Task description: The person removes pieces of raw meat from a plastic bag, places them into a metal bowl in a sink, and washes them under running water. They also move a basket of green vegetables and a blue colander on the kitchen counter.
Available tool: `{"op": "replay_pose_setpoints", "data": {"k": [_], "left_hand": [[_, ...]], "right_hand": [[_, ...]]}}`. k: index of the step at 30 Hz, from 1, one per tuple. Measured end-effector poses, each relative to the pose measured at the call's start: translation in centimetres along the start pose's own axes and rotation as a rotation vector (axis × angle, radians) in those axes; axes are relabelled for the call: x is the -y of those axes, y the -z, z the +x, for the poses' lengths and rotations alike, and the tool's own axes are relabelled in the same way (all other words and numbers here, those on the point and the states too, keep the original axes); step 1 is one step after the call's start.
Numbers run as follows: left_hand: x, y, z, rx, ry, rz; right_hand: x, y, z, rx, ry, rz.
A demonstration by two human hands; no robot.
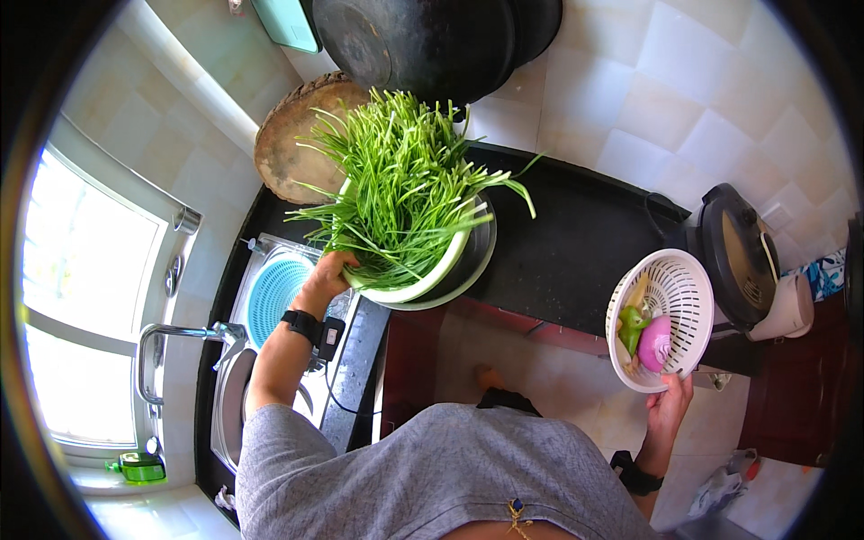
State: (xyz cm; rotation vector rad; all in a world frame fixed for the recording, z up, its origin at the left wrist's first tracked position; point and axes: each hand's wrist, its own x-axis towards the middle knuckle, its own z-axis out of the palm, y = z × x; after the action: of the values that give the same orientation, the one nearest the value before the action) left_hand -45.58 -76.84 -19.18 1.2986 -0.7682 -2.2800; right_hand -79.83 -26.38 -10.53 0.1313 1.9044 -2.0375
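Observation:
My left hand grips the rim of a pale green basin heaped with long green garlic chives. Beneath the basin, a dark, light-rimmed vessel shows on the black counter. Out to the right, my right hand holds a white slotted plastic basket by its near rim, tilted so the inside shows. It contains a peeled purple onion, a green pepper and a pale tan piece that may be ginger.
On the left is a steel sink with a blue colander and a chrome faucet. A round wooden chopping board and a large black wok lean at the back. A dark-lidded cooker stands on the right of the black counter.

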Motion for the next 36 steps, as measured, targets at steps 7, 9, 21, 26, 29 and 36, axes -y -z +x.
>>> {"op": "replay_pose_setpoints", "data": {"k": [7, 9, 21, 26, 29, 36], "left_hand": [[-3.6, 0.6, -2.7, -0.2, -0.256, 0.63], [-3.7, -0.1, -3.4, -0.185, -0.302, 0.582], [-3.6, -2.9, -7.2, 0.041, -0.153, 0.153], [-3.2, -0.9, -8.3, 0.105, -1.442, 1.507], [-3.4, -1.3, -7.8, -0.038, -0.657, 0.609], [-3.4, -2.8, -8.5, -0.136, -0.256, 0.183]], "right_hand": [[-0.3, 0.2, 0.3, 0.016, -0.005, -0.01], [-0.1, -0.2, 0.1, 0.012, -0.015, -0.012], [-0.3, 0.7, 0.1, 0.084, -0.032, -0.013], [-0.2, 0.7, 0.0, 0.106, -0.058, -0.029], [-0.2, 0.8, 0.3, 0.12, -0.074, -0.03], [-1.5, 2.1, 1.8, 0.112, -0.105, -0.041]]}}
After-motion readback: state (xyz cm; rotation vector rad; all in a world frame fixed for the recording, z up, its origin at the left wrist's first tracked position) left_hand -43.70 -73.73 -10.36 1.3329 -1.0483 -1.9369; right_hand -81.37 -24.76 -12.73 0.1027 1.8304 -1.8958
